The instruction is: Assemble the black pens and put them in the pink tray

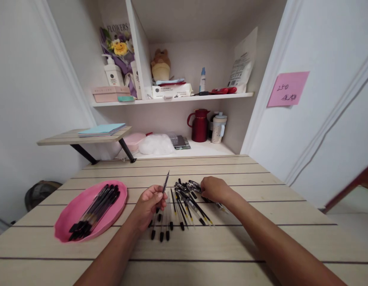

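Observation:
My left hand (151, 203) is closed around a slim dark pen (165, 183), held upright with its pointed end up. Below that hand, several clear pen barrels with black ends (161, 234) lie on the wooden table. My right hand (213, 190) is down at the right side of a loose pile of pen parts (185, 198), its fingers curled in and partly hidden. What those fingers grip, if anything, cannot be made out. Dark refills with yellow bands and black clip caps show in the pile. On the left, a pink tray (121, 206) holds a bundle of black-capped pens (96, 210).
A small raised wooden stand (53, 138) carries blue-covered paper (102, 129) at the back left. Behind the table, a white shelf (208, 96) holds bottles, a plush toy and boxes. Beneath stand a red jug (200, 125) and a pale lidded cup (219, 129).

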A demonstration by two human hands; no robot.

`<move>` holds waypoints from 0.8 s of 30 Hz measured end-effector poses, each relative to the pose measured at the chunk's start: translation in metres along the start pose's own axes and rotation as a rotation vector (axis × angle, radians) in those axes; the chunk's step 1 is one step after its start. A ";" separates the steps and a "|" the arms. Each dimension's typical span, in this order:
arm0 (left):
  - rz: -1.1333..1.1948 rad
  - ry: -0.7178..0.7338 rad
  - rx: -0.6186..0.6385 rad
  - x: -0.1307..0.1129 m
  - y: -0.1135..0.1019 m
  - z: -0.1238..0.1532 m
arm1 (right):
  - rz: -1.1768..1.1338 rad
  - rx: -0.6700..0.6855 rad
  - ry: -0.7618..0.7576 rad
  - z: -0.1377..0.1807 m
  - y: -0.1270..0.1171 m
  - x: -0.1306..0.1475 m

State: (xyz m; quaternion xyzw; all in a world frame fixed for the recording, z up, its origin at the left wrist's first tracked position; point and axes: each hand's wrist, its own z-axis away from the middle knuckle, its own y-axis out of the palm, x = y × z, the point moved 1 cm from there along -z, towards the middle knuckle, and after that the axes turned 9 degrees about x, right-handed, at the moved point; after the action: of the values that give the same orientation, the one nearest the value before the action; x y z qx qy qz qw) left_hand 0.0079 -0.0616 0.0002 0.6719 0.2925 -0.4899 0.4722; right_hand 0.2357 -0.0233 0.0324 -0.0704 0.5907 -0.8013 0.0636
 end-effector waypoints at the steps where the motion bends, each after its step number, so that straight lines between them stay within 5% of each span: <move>1: 0.002 0.000 -0.003 0.000 0.000 0.000 | 0.000 -0.004 0.000 -0.001 0.002 0.001; 19: -0.022 -0.045 0.029 0.005 0.001 0.001 | -0.029 -0.024 -0.018 -0.004 0.011 0.008; 21: -0.045 -0.067 0.046 0.007 0.002 0.001 | -0.162 -0.078 -0.073 -0.004 0.008 0.009; 24: -0.077 -0.090 0.072 0.009 0.004 0.002 | -0.757 -0.195 -0.250 -0.004 0.002 0.013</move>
State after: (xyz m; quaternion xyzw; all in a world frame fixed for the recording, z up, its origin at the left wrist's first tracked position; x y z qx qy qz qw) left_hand 0.0143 -0.0654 -0.0071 0.6539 0.2789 -0.5476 0.4413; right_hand 0.2222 -0.0226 0.0297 -0.3854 0.5839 -0.6937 -0.1715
